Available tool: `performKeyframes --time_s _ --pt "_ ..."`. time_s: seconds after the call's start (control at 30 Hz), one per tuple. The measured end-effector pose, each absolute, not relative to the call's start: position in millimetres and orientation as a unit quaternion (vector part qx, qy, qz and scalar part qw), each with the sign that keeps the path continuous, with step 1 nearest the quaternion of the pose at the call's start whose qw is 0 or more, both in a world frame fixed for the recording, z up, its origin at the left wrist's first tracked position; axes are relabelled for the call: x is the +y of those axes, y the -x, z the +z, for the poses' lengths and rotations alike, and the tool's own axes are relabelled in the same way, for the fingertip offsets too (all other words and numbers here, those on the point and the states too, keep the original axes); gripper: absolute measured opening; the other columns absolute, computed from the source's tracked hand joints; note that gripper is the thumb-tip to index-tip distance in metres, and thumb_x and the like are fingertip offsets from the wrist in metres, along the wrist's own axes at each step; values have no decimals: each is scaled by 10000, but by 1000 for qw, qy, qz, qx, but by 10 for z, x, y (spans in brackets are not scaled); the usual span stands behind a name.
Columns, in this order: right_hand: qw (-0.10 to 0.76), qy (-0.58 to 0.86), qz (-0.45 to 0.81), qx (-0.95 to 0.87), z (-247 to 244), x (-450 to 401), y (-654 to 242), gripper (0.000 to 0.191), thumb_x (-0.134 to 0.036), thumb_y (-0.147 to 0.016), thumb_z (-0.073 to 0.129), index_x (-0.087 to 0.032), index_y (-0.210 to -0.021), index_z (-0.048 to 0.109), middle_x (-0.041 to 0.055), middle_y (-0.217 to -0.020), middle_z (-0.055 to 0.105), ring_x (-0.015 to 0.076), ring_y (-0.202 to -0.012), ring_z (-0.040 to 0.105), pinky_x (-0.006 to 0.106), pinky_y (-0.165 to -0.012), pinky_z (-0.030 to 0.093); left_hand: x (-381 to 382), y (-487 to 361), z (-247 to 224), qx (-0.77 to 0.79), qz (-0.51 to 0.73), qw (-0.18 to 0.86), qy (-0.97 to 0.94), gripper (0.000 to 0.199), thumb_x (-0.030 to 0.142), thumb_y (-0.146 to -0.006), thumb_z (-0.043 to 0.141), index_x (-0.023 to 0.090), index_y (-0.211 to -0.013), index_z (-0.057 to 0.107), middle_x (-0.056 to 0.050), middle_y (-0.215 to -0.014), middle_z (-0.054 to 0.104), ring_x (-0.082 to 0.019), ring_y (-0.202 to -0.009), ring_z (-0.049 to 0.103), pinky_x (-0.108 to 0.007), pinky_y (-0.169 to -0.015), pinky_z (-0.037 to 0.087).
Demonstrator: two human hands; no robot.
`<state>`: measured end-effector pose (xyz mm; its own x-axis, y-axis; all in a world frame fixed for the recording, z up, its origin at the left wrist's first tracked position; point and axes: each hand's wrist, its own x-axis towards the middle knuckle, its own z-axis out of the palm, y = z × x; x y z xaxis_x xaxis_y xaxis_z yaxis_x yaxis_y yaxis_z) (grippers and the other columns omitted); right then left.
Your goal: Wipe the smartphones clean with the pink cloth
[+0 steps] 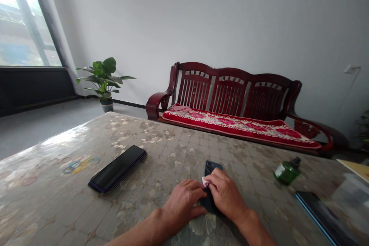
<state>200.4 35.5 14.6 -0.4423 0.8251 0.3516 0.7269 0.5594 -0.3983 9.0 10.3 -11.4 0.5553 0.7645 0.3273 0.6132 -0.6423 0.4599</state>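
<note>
A dark smartphone (209, 202) lies back up on the table, its camera lenses at the far end. My left hand (184, 201) grips it by the left edge, thumb near the close end and fingers along the side. Above the phone's back, my right hand (226, 193) is closed on a small crumpled whitish-pink wipe (205, 182), pinched between thumb and fingers. Most of the phone's right side is hidden under that hand. To the left lies another smartphone (118, 169), its dark screen up.
On the right stand a green spray bottle (286, 172) and a blue-edged phone (325, 215), near a blurred clear container (353, 192). Coloured rubber bands (76, 165) lie on the left of the patterned tablecloth (69, 203). Beyond the table are a wooden bench (230, 88) and a potted plant (105, 80).
</note>
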Motion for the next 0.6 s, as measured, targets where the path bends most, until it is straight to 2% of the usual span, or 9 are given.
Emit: performKeyframes --time_s 0.27,0.47,0.6 --pt "268 494 71 -824 159 438 -1968 258 -91 -887 479 -231 -913 694 29 -907 609 161 -878 584 253 -795 430 103 -87 -74 387 255 131 -876 367 366 -749 828 227 -1063 699 -34 -1088 702 -234 -988 655 -331 -896 490" --pt "233 485 120 -834 269 262 -2009 217 -111 -856 511 -236 -856 688 3 -878 609 125 -793 603 215 -702 414 95 -85 -41 384 243 120 -883 334 338 -769 814 218 -1060 700 -35 -1097 703 -235 -1003 656 -328 -906 492" --pt "229 512 100 -822 262 275 -2046 225 -110 -852 506 -239 -865 690 7 -888 615 127 -792 606 214 -700 406 93 -87 -32 385 247 120 -881 342 341 -753 826 214 -1047 708 -36 -1090 705 -234 -987 661 -324 -897 500"
